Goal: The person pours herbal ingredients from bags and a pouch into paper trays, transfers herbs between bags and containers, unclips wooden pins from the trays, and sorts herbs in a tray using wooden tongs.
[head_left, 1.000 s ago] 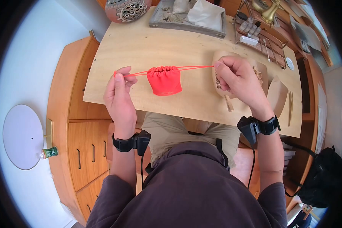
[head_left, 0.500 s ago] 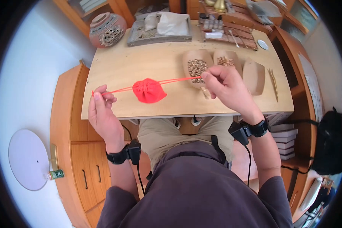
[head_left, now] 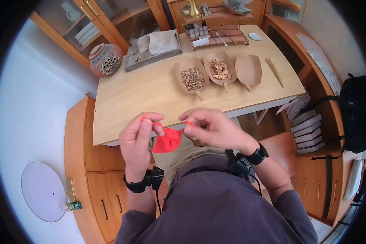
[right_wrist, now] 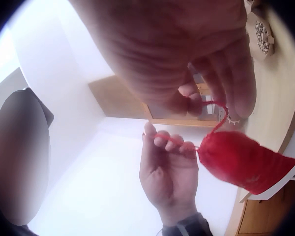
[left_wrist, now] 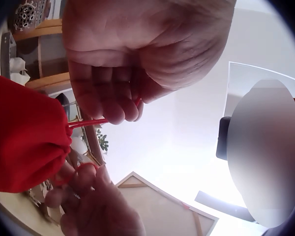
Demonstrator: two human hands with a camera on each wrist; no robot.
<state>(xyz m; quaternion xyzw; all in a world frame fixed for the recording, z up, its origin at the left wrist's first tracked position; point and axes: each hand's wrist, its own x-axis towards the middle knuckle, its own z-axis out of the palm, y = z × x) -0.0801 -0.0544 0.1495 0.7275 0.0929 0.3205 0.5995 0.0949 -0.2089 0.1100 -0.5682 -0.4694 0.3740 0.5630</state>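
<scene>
A small red drawstring pouch [head_left: 166, 143] hangs between my two hands, in front of the table's near edge. Its mouth is gathered into tight folds. My left hand [head_left: 137, 136] pinches one end of the red cord between thumb and fingertips, left of the pouch. On the other side my right hand [head_left: 219, 129] holds the other cord loop between thumb and curled fingers, close to the gathered neck. In the right wrist view the cord [right_wrist: 221, 118] bows slackly from the right fingers down to the pouch. The left wrist view shows a straighter cord [left_wrist: 91, 121] at the left fingers.
On the wooden table [head_left: 130, 99] stand two paper trays of dried brown pieces [head_left: 193, 79] [head_left: 219, 70] and a bare one [head_left: 248, 71]. Tweezers [head_left: 275, 72] lie at right. Behind are a grey tray [head_left: 150, 61], a pierced pot [head_left: 105, 60] and a wooden rack [head_left: 232, 38].
My hands have come together from wide apart, so the stretched cord has shortened between them. The pouch has moved from over the table toward my body, and its mouth has drawn closed.
</scene>
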